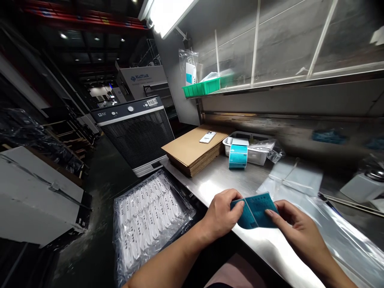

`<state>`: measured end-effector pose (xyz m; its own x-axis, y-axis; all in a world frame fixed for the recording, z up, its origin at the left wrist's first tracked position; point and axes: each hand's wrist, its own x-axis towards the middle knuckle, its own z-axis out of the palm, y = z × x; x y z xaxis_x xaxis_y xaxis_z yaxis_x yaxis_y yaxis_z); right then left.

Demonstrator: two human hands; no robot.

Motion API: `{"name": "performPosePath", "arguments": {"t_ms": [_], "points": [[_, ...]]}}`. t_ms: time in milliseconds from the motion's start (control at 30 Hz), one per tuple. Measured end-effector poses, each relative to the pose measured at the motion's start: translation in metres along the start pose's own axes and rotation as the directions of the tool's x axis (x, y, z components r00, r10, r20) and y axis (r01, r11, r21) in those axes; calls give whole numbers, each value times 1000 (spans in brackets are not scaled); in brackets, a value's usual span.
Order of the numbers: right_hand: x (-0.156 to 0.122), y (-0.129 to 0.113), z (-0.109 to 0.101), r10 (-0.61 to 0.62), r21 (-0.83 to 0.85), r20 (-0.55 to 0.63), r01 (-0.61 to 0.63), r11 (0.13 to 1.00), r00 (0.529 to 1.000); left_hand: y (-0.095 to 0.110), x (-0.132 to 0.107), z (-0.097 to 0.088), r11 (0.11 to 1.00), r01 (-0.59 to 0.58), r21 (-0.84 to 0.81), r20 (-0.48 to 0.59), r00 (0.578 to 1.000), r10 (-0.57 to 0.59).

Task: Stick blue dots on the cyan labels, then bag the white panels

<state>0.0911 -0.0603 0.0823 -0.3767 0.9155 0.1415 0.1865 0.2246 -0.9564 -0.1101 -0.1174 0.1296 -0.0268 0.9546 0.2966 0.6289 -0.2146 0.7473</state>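
Note:
Both of my hands hold a strip of teal labels [256, 210] just above the steel table [216, 180]. My left hand [222, 214] pinches the strip's left end, fingers curled round it. My right hand [295, 228] grips the right end, thumb on top. The strip bends in the middle between them. Clear plastic bags [300, 180] lie on the table just beyond my right hand. A roll of the same teal labels [238, 156] stands upright farther back.
A stack of cardboard sheets [192, 154] with a white phone [207, 137] on top sits at the table's far left. A white tray [255, 150] stands behind the roll. A bagged tray of white parts [150, 216] lies below left. A green bin [202, 88] sits on the shelf.

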Motion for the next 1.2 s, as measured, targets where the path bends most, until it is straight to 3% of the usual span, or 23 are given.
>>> {"name": "performPosePath", "arguments": {"t_ms": [133,200,400,533,633,1000,1200], "points": [[-2,2,0,-38,-50,-8,38,998,999,1,1,0,1000,-14,6,-16,1000,14],[-1,1,-5,-59,-87,42,62,994,997,3,3,-3,999,-44,12,-11,999,44],[13,-30,-33,-165,-244,86,181,953,983,16,12,-13,974,-219,50,170,963,208],[20,-62,-38,-226,-383,300,334,861,927,26,16,-14,960,-263,95,244,941,233],[23,-70,-35,-208,-428,413,390,815,887,29,17,-11,956,-276,96,252,936,245],[12,-82,-31,-137,-417,412,320,851,901,34,14,-6,979,-202,-13,248,948,199],[13,-72,-29,-120,-444,426,323,836,897,31,17,-5,975,-223,-28,276,935,221]]}}
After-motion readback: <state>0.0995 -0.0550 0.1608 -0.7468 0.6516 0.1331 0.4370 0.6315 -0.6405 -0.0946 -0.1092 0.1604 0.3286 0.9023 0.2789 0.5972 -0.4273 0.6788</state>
